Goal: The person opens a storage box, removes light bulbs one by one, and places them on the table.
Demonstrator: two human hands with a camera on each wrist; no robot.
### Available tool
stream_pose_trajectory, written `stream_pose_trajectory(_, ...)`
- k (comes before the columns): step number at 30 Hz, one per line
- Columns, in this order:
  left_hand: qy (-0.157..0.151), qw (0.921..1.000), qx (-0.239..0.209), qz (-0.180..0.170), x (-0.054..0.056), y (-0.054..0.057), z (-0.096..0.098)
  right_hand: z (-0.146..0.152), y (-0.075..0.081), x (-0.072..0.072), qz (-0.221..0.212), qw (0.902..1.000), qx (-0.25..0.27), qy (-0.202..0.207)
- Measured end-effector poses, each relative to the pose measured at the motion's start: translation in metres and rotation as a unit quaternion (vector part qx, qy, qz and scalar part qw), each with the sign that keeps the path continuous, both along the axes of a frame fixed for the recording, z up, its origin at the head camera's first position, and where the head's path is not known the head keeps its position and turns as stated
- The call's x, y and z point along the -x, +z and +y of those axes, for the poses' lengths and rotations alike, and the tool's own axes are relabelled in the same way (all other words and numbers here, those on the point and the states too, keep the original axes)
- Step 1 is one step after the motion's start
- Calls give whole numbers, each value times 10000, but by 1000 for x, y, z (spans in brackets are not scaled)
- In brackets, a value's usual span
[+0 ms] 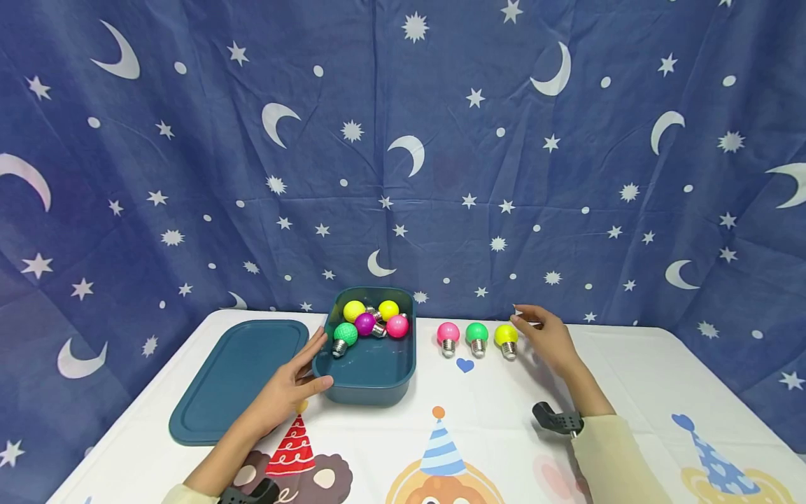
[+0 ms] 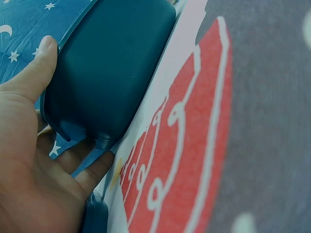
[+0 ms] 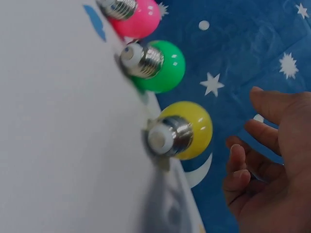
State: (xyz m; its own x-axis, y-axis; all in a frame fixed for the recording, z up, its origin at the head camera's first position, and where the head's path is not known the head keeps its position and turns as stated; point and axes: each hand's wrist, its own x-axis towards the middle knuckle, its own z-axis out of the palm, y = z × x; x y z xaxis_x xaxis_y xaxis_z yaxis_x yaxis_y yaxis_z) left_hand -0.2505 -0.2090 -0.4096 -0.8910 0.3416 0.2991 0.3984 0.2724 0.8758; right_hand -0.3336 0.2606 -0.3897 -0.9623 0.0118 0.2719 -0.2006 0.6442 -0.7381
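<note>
A dark teal plastic container (image 1: 368, 393) stands on the table with several small light bulbs inside: a green bulb (image 1: 345, 333), a purple bulb (image 1: 364, 323), a pink bulb (image 1: 397, 326) and two yellow ones. Against its left side rests my left hand (image 1: 286, 392), fingers fairly straight along the wall, thumb near the front rim. To the right, three bulbs lie in a row: pink (image 1: 448, 332), green (image 1: 477, 332) and yellow (image 1: 506, 334). Just right of the yellow bulb hovers my right hand (image 3: 277, 160), fingers loosely bent, apart from it and holding nothing.
A flat teal lid (image 1: 242, 378) lies on the table left of the container. The white tablecloth (image 1: 504, 413) carries printed animals in party hats. Behind the table hangs a blue curtain (image 1: 403, 175) with moons and stars.
</note>
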Motion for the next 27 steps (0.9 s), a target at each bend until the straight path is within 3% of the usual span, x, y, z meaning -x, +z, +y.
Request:
stream_pose_trajectory(12, -18, 10000, -8, -18, 1, 0, 0, -23, 23, -6, 247, 9991, 263, 201)
stream_pose_trajectory(20, -22, 10000, -77, -43, -1, -1, -1, -61, 39, -8, 392, 9946, 414, 865)
stream_pose_trajectory(27, -31, 10000, -61, -43, 0, -1, 0, -95, 52, -9, 282, 9926, 302, 1140)
